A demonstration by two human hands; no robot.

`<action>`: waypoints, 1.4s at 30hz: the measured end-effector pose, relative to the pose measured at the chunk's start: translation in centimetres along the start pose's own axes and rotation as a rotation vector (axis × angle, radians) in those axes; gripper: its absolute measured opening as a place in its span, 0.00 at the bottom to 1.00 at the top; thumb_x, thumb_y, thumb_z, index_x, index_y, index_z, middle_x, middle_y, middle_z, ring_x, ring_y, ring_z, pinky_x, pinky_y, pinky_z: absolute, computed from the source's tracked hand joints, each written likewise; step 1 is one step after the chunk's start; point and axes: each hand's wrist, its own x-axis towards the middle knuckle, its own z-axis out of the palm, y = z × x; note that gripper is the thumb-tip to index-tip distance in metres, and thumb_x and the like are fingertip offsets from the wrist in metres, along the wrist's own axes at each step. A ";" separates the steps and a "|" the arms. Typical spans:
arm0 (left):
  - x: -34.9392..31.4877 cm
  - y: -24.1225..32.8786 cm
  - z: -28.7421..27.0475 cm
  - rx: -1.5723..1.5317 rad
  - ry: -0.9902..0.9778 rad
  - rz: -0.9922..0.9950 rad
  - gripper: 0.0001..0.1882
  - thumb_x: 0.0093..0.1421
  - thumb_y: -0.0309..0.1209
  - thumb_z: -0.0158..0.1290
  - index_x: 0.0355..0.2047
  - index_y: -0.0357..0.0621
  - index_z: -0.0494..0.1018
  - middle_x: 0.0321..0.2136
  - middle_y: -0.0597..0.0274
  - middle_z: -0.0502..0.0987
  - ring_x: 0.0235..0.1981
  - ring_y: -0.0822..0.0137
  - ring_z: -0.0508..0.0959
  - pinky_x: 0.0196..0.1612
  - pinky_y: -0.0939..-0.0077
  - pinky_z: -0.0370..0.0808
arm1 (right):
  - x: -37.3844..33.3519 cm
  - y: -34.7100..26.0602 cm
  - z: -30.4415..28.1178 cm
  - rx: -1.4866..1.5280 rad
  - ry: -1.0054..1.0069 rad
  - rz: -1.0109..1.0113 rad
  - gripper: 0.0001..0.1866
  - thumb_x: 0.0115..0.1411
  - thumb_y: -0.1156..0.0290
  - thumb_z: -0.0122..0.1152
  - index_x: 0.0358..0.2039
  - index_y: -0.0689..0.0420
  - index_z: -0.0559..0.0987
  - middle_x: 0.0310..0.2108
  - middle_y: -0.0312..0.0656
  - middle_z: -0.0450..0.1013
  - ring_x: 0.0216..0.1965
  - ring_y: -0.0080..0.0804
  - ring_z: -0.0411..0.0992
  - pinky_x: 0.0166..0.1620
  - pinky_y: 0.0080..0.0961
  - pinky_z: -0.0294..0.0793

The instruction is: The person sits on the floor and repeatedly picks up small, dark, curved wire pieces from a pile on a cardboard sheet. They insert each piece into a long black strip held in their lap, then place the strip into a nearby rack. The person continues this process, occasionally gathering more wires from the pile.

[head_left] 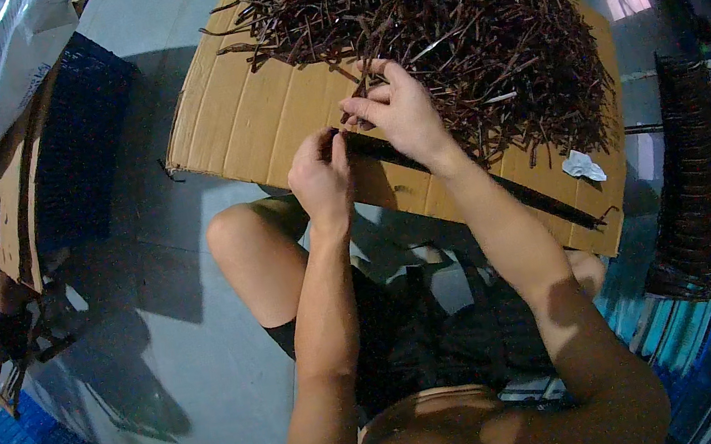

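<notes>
A big heap of thin dark brown twig-like pieces (447,34) lies on a flattened sheet of cardboard (240,124) in front of me. Over the cardboard's near edge, my right hand (406,118) pinches one thin brown piece (361,89) between thumb and fingers. My left hand (319,180) is closed just beside it, thumb against the curled fingers. Something small and dark shows at those fingertips, too hidden to name. A long dark strip (550,204) runs along the cardboard's near side, partly covered by my right forearm.
Crumpled white paper (584,167) rests on the cardboard's right side. To the left stands a dark blue box (77,144) with a clear plastic bag (12,76) above it. A dark ribbed stack (690,181) is at the far right. Blue crates (25,441) are at lower left.
</notes>
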 end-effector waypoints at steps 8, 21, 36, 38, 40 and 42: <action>0.0 -0.1 0.2 0.146 0.031 0.149 0.07 0.56 0.31 0.55 0.31 0.41 0.76 0.26 0.52 0.77 0.29 0.54 0.77 0.33 0.65 0.73 | -1.0 2.9 1.0 0.047 0.019 -0.132 0.07 0.58 0.73 0.59 0.35 0.63 0.75 0.29 0.40 0.77 0.30 0.23 0.75 0.35 0.20 0.73; -0.2 0.0 -0.4 0.206 0.026 0.084 0.09 0.53 0.30 0.57 0.33 0.38 0.76 0.26 0.52 0.77 0.26 0.56 0.77 0.31 0.67 0.73 | -1.1 -0.5 0.3 -0.419 -0.136 -0.235 0.09 0.54 0.73 0.62 0.35 0.63 0.78 0.28 0.43 0.77 0.30 0.23 0.75 0.35 0.20 0.72; -1.2 0.2 1.3 0.179 -0.006 0.235 0.06 0.55 0.30 0.54 0.30 0.41 0.74 0.27 0.53 0.76 0.30 0.54 0.76 0.33 0.64 0.73 | -1.5 2.1 -0.3 0.020 0.120 -0.030 0.07 0.51 0.74 0.68 0.25 0.60 0.76 0.23 0.35 0.74 0.26 0.18 0.70 0.31 0.17 0.70; -1.2 0.2 1.2 0.205 -0.032 0.213 0.07 0.54 0.30 0.55 0.31 0.40 0.75 0.28 0.51 0.77 0.30 0.53 0.77 0.34 0.65 0.74 | -1.4 2.4 0.1 0.048 0.121 -0.080 0.06 0.50 0.74 0.67 0.26 0.61 0.78 0.24 0.37 0.76 0.25 0.20 0.71 0.30 0.19 0.71; -1.1 0.4 1.2 0.224 -0.045 0.211 0.08 0.54 0.30 0.56 0.31 0.39 0.75 0.28 0.50 0.77 0.30 0.52 0.78 0.34 0.66 0.74 | -1.5 2.2 0.3 0.049 0.107 -0.065 0.06 0.50 0.74 0.67 0.26 0.61 0.79 0.24 0.38 0.76 0.25 0.20 0.72 0.30 0.20 0.71; -1.1 0.8 1.1 0.232 -0.049 0.232 0.07 0.53 0.29 0.55 0.31 0.39 0.75 0.27 0.50 0.77 0.29 0.51 0.77 0.34 0.65 0.74 | -1.9 1.7 0.5 -0.224 0.137 -0.084 0.05 0.50 0.74 0.67 0.25 0.61 0.79 0.24 0.39 0.77 0.25 0.22 0.73 0.31 0.22 0.72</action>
